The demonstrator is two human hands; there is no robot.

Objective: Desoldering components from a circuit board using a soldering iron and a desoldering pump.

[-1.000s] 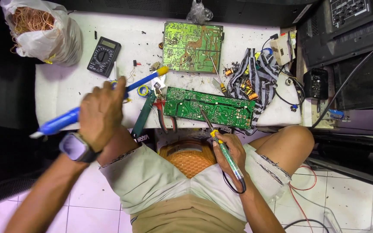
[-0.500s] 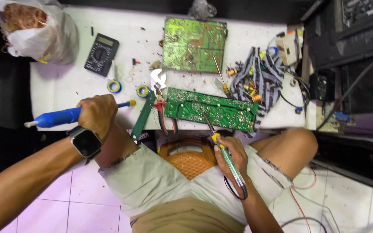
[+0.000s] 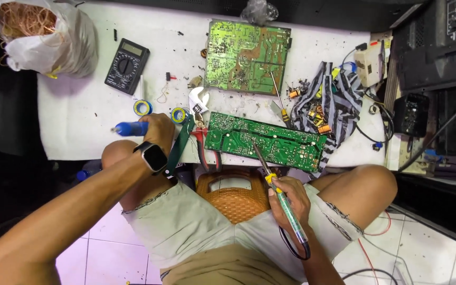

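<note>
Near the lower middle of the head view, the right hand [image 3: 290,199] is clamped on a soldering iron [image 3: 283,203], whose tip rests on the long green circuit board [image 3: 265,141] at the near edge of the white table [image 3: 80,113]. Left of centre, the left hand [image 3: 158,132] is closed around a blue desoldering pump [image 3: 130,128], just beside two small tape rolls [image 3: 143,108]. A black multimeter [image 3: 126,65] lies in the upper left, and a second green board [image 3: 248,55] at upper centre.

On the table [image 3: 80,121], the multimeter [image 3: 126,65] lies left of two circuit boards [image 3: 247,56], one behind the other.
</note>
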